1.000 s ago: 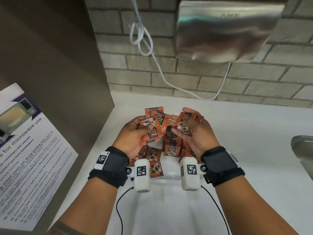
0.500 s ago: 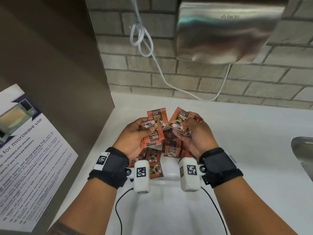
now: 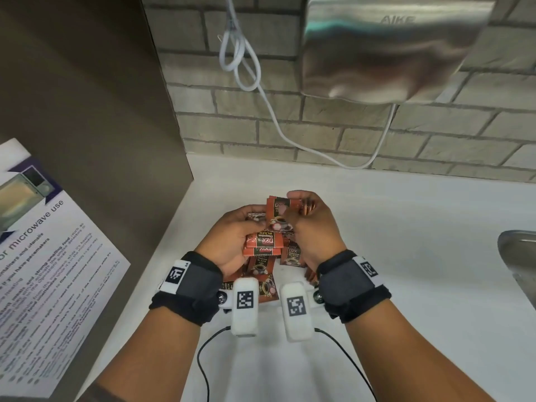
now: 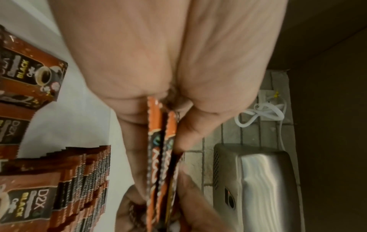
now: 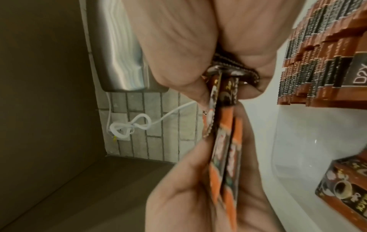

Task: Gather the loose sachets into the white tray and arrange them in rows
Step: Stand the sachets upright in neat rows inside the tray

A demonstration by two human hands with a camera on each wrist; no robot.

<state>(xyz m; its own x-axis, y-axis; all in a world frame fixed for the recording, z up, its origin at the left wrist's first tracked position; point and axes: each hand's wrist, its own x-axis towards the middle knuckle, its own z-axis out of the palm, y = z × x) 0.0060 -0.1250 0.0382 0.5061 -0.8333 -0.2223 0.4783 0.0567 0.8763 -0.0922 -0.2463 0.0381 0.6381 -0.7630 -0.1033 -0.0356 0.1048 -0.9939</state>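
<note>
Orange-and-brown foil coffee sachets [image 3: 262,242] fill the left hand [image 3: 235,242], which grips a small stack; the right hand [image 3: 311,224] pinches an upright sachet [image 3: 280,213] against that stack, above the white plastic tray [image 5: 294,141] on the white counter [image 3: 406,242]; only the wrist views show the held packets edge-on [image 4: 160,157] and the tidy row of standing sachets [image 4: 87,180] in the tray; only the head view shows the printed microwave notice [image 3: 49,256] and the steel sink edge [image 3: 519,256].

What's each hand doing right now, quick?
Left hand: closed around a bunch of sachets.
Right hand: pinching more sachets against that bunch.
</note>
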